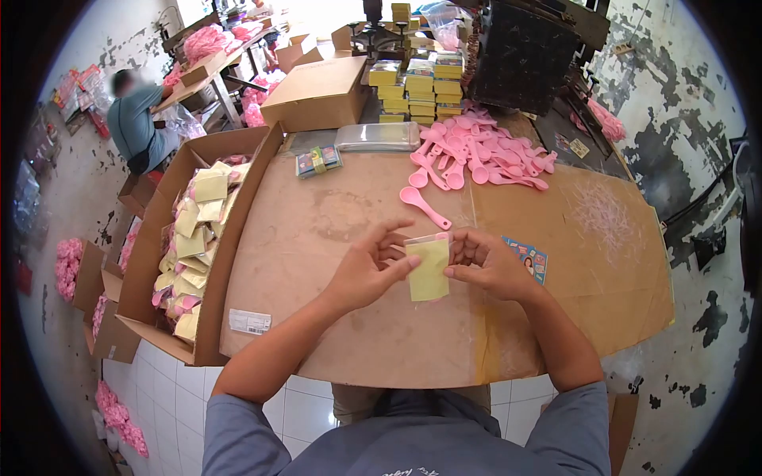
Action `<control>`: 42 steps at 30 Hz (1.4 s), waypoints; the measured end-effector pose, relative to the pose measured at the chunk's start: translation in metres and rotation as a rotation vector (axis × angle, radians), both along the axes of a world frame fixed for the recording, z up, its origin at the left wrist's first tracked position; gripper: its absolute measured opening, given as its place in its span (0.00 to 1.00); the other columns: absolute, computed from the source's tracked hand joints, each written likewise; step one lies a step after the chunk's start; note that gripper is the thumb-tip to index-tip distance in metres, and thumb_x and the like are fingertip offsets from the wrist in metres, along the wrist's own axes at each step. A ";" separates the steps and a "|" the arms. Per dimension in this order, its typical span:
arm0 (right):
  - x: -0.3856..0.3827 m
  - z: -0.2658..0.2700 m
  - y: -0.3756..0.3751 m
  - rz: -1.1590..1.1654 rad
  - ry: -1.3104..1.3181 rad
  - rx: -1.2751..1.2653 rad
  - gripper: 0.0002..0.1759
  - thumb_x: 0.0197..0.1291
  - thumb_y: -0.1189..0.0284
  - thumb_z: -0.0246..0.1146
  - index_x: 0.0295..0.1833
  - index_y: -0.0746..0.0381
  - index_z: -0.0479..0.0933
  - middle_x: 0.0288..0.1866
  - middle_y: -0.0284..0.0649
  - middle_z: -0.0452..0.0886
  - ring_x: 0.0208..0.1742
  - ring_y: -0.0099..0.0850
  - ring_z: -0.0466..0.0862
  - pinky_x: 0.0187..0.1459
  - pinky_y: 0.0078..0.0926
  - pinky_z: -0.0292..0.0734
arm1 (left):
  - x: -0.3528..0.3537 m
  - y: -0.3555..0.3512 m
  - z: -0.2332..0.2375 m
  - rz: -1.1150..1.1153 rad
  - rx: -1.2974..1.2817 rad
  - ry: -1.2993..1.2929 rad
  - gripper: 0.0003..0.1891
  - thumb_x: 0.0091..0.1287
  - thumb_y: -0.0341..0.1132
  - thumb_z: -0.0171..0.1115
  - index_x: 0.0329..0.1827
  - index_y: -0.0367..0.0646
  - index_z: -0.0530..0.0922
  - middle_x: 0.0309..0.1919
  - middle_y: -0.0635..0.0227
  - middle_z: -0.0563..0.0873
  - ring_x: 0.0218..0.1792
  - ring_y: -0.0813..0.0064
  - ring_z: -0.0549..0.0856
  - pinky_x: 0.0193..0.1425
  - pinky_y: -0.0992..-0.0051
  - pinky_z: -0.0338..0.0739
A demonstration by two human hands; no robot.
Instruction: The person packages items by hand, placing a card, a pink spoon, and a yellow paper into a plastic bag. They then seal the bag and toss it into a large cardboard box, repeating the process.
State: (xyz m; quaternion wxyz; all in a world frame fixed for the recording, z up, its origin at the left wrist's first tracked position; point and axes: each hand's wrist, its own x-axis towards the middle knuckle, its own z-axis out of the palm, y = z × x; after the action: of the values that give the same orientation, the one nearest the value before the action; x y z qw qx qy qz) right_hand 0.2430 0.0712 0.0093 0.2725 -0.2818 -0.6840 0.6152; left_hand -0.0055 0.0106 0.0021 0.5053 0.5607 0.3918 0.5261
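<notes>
Between my two hands is a small clear plastic bag with a yellow card (430, 274) in it, held upright over the cardboard-covered table. My left hand (369, 268) grips the bag's left edge, thumb in front and the other fingers partly spread. The right edge is pinched between the thumb and curled fingers of my right hand (486, 263). Just beyond the bag lies a single pink measuring spoon (426, 208). A blue printed card (533, 260) rests partly hidden behind my right hand.
On my left, a long open carton (213, 317) holds many yellow-carded packets. A heap of pink spoons (484, 151) and stacked yellow-edged cards (419, 83) sit at the back, near a banded card bundle (319, 161). Plastic scraps (607, 214) lie right. Another person (136, 123) sits far left.
</notes>
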 end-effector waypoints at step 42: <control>0.054 -0.002 -0.031 -0.022 -0.289 0.556 0.06 0.66 0.77 0.70 0.48 0.64 0.86 0.41 0.42 0.87 0.42 0.37 0.88 0.44 0.33 0.81 | -0.219 0.164 0.018 0.250 0.075 1.258 0.40 0.56 0.39 0.84 0.74 0.41 0.78 0.68 0.55 0.84 0.69 0.57 0.82 0.74 0.61 0.75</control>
State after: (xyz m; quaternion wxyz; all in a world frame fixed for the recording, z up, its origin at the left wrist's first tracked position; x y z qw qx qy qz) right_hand 0.2968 0.0404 0.0075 0.2456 -0.2882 -0.8546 0.3552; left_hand -0.2242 0.1748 0.0203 0.0937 0.7295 0.6571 0.1650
